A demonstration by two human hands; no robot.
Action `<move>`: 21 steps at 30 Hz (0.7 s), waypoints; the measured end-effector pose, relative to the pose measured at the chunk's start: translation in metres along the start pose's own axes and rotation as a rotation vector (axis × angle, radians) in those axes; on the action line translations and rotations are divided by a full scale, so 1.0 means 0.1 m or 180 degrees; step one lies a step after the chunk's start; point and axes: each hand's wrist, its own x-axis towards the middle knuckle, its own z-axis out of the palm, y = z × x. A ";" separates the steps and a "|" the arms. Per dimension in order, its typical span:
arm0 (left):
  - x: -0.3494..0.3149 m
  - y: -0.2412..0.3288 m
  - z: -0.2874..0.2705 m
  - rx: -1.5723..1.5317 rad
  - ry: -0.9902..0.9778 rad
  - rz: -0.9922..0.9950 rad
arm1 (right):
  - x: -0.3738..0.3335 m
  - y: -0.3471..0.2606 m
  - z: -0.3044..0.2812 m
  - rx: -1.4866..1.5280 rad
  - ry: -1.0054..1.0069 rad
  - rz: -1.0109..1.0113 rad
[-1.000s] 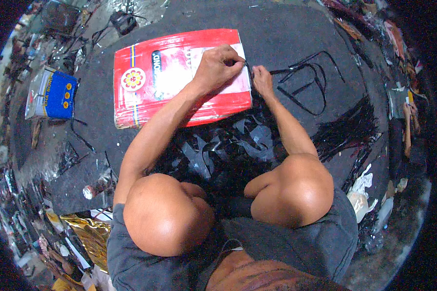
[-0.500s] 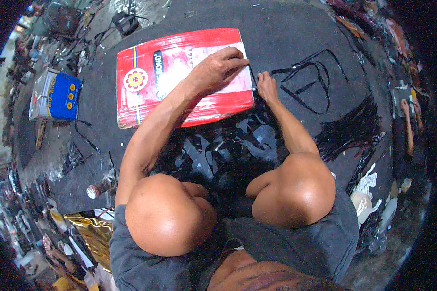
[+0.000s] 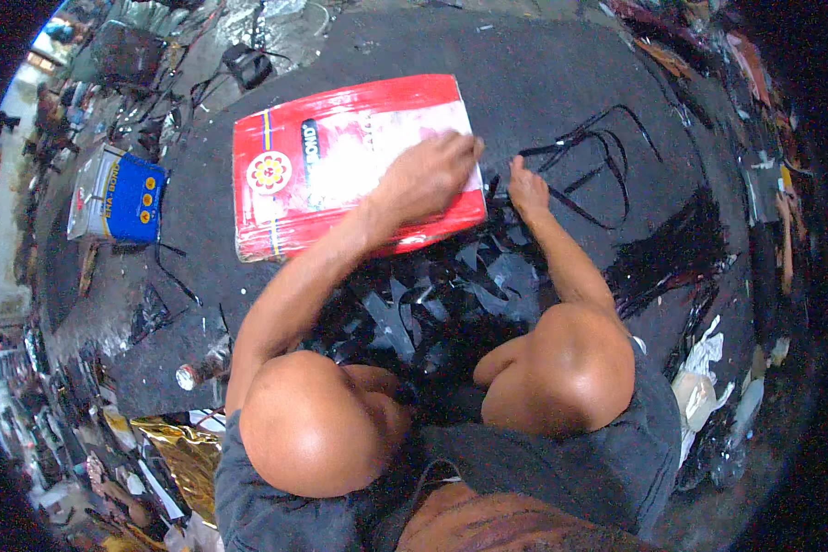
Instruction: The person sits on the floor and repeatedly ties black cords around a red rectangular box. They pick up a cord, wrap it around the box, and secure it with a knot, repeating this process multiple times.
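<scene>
A red rectangular tin with a pale middle and a flower emblem lies across the dark mat. My left hand rests over its right-hand part, fingers bent together at the edge; what they pinch is hidden. Just beyond that edge, my right hand has its thumb and fingers pressed together on a thin black strip. Loops of the black strip spread over the mat to the right. Below the tin, between my knees, lie several cut black pieces.
A blue and white can stands at the left. Bundled black strips lie on the mat at the right. Nearer me are a small jar, gold foil and crumpled white plastic.
My left hand has slid toward me along the tin's right edge. The right hand sits slightly farther right. The whole view has shifted a little.
</scene>
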 end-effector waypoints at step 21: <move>-0.38 0.82 -1.50 -0.2627 -0.0366 -0.2126 | -1.21 -1.86 -2.56 0.3685 -0.2721 -0.2520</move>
